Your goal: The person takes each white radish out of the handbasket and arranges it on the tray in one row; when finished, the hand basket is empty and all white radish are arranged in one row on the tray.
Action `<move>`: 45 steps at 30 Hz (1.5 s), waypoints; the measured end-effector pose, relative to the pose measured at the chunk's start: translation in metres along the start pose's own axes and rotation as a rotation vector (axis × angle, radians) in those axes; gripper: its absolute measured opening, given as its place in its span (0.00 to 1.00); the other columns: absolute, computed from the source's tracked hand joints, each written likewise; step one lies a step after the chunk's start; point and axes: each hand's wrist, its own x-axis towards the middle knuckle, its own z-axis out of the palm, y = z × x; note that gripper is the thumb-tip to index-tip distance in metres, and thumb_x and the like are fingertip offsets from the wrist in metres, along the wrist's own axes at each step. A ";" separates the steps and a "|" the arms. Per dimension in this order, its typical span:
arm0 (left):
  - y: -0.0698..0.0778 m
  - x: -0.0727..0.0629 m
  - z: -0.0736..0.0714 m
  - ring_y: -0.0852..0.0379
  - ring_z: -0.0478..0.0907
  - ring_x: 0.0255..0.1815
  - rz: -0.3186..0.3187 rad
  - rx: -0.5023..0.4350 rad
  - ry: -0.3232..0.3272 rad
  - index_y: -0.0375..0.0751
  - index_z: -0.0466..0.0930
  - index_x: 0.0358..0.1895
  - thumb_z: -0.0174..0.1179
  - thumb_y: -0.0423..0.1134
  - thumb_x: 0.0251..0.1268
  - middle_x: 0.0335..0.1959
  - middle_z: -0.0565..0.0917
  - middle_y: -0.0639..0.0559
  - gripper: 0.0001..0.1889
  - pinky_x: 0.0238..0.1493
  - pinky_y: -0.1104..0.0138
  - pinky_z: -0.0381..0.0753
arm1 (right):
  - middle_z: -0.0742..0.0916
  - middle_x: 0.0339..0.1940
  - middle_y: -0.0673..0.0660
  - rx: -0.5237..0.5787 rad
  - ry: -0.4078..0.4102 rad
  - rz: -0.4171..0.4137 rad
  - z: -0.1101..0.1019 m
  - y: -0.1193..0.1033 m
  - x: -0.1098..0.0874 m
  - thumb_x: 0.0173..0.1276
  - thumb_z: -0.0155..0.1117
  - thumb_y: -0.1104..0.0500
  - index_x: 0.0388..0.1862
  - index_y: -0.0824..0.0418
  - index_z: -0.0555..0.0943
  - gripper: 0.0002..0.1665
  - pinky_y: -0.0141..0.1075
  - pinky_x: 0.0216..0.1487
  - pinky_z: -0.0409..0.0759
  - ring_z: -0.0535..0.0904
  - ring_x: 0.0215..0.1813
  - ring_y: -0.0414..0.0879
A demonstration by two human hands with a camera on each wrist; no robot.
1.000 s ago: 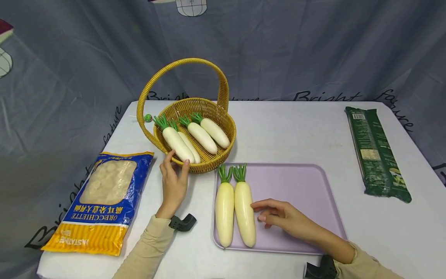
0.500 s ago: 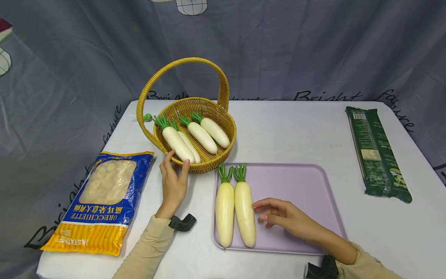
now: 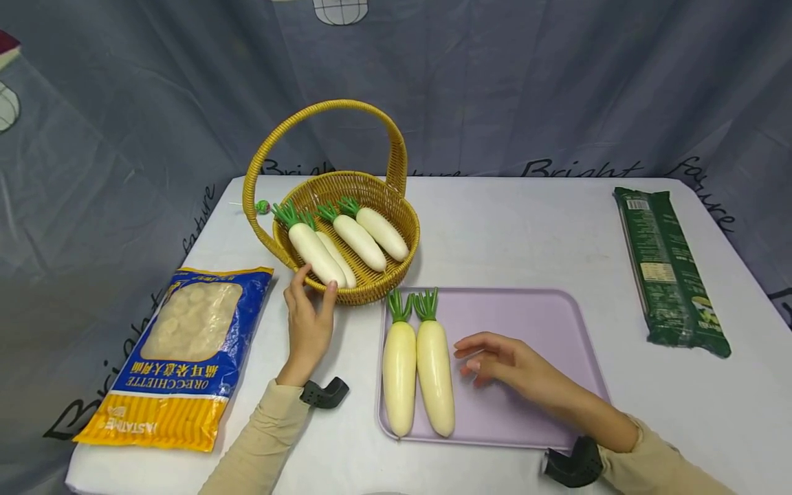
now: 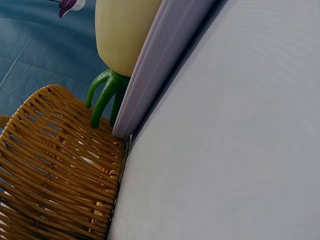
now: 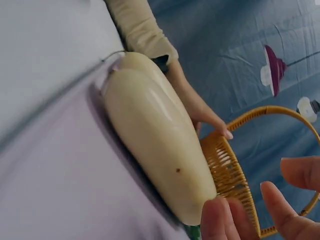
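In the head view my left hand (image 3: 309, 330) touches the near rim of a woven basket (image 3: 365, 294), index finger and thumb spread along it, beside the nearest small white radish (image 3: 314, 251). Several such radishes with green tops lie inside the basket. Two larger white radishes, a left one (image 3: 399, 375) and a right one (image 3: 436, 375), lie side by side on a lilac tray (image 3: 526, 309). Over the tray, just right of them, my right hand (image 3: 513, 364) hovers with loosely bent fingers and holds nothing. The left wrist view hides my left fingers.
A blue and yellow pasta bag (image 3: 179, 350) lies left of my left arm. On the far right rests a dark green packet (image 3: 671, 271). A small lollipop (image 3: 262, 207) is behind the basket's left side. White cloth covers the table (image 3: 507, 227).
My right hand has drawn slightly right, away from the nearer large radish, its fingers a little more apart from it. The left hand and basket stay in place.
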 end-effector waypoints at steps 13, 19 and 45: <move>0.001 0.002 0.000 0.44 0.65 0.54 0.009 -0.001 -0.004 0.59 0.51 0.66 0.48 0.58 0.64 0.55 0.60 0.38 0.29 0.51 0.51 0.66 | 0.71 0.63 0.65 0.114 0.151 -0.094 -0.041 -0.053 0.081 0.70 0.48 0.60 0.65 0.63 0.63 0.25 0.37 0.56 0.74 0.74 0.59 0.44; 0.002 0.003 0.001 0.43 0.66 0.52 0.025 0.005 0.003 0.57 0.52 0.66 0.49 0.56 0.64 0.55 0.61 0.37 0.30 0.50 0.51 0.66 | 0.67 0.65 0.68 0.272 0.167 -0.124 -0.052 -0.078 0.138 0.70 0.48 0.59 0.66 0.62 0.62 0.25 0.41 0.62 0.69 0.67 0.65 0.56; -0.001 0.000 0.000 0.43 0.66 0.54 0.020 -0.003 -0.001 0.57 0.52 0.66 0.47 0.57 0.64 0.54 0.61 0.38 0.29 0.52 0.51 0.66 | 0.53 0.74 0.57 -0.308 0.184 0.250 -0.013 -0.087 0.248 0.67 0.52 0.50 0.73 0.56 0.45 0.42 0.48 0.68 0.57 0.51 0.73 0.53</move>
